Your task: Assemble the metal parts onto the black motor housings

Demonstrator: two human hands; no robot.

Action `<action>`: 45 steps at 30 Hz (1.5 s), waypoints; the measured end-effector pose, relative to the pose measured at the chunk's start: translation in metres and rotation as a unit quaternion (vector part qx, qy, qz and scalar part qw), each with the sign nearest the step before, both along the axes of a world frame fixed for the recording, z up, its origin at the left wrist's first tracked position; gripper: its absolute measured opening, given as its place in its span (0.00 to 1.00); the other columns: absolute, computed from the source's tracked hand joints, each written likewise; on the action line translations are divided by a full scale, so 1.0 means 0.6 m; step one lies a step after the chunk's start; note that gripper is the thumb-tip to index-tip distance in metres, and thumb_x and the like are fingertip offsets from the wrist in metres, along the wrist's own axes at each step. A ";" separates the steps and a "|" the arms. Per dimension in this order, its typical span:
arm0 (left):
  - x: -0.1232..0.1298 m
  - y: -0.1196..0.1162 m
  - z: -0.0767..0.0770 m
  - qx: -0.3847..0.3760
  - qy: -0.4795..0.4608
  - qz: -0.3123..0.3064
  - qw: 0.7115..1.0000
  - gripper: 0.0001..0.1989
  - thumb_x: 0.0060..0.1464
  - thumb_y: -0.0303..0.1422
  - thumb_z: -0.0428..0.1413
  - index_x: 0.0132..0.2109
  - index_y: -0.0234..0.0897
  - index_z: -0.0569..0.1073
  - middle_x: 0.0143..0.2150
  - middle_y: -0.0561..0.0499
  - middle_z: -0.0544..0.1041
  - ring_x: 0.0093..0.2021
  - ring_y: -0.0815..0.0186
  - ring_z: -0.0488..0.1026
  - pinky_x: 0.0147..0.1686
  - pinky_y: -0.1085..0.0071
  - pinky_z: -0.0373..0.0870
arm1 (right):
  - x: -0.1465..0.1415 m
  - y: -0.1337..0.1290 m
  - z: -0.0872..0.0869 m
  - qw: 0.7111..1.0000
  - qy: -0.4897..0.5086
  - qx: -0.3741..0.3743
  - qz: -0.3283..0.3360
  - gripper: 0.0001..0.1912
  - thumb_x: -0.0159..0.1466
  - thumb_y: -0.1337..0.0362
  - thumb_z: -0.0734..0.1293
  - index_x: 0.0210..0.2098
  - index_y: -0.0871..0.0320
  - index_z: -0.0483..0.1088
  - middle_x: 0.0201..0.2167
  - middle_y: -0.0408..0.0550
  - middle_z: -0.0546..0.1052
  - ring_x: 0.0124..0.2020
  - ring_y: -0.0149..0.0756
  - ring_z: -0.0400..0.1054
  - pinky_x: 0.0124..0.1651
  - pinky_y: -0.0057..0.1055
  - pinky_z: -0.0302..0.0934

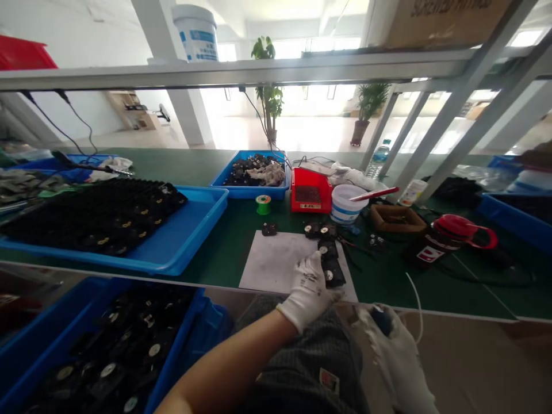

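My left hand (307,290), in a white glove, is at the front edge of the bench. Its fingers and thumb close around the near side of a black plastic part with a white disc (334,275). A similar black part (328,249) lies just behind it, on the right side of a white sheet (271,261). Below the bench edge, my right hand (394,353), also gloved, is curled around a small dark blue object (382,319); its kind is mostly hidden by the glove. Near that hand a thin white cord (417,302) curves upward.
Black parts fill a blue tray (200,224) at left and a blue bin (175,339) below. Behind the sheet stand a solder spool (263,204), red bin (311,201), white tub (345,214) and brown box (397,219). A red-lidded bottle (440,238) stands right, under a metal shelf frame.
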State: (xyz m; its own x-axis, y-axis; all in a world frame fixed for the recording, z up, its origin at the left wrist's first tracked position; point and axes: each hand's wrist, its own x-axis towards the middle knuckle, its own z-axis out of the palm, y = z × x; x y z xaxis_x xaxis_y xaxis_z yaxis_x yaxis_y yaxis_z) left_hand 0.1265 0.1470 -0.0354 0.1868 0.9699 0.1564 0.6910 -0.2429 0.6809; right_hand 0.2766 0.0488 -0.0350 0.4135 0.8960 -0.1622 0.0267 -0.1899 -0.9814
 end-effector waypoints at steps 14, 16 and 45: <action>-0.121 -0.136 0.027 0.041 -0.094 -0.193 0.976 0.42 0.60 0.36 0.64 0.75 0.40 0.54 0.71 0.33 0.67 0.71 0.44 0.66 0.69 0.46 0.65 | -0.048 0.009 0.063 0.967 0.170 -0.047 0.184 0.26 0.55 0.48 0.80 0.46 0.58 0.78 0.41 0.52 0.84 0.45 0.50 0.79 0.47 0.38 0.74; -0.139 -0.162 0.031 -0.065 -0.184 -0.162 0.967 0.48 0.54 0.40 0.70 0.74 0.41 0.55 0.69 0.34 0.69 0.69 0.43 0.69 0.66 0.47 0.70 | -0.067 -0.011 0.068 0.958 0.215 -0.050 0.183 0.26 0.56 0.49 0.80 0.47 0.57 0.77 0.43 0.52 0.84 0.46 0.49 0.79 0.48 0.38 0.74; -0.163 -0.207 0.018 -0.301 -0.434 0.032 0.848 0.24 0.58 0.41 0.65 0.58 0.35 0.78 0.58 0.40 0.80 0.60 0.47 0.76 0.62 0.53 0.70 | -0.129 -0.035 -0.010 0.958 0.140 -0.079 0.236 0.27 0.60 0.42 0.75 0.46 0.57 0.78 0.43 0.53 0.83 0.46 0.49 0.77 0.52 0.42 0.71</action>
State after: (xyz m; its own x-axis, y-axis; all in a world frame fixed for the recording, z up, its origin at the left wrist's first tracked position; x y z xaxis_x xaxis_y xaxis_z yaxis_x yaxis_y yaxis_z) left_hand 0.0286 0.0229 -0.0243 0.1983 0.9265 -0.3199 -0.1355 0.3491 0.9272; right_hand 0.1992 0.0280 -0.0407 -0.1116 0.9276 -0.3565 -0.1142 -0.3683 -0.9227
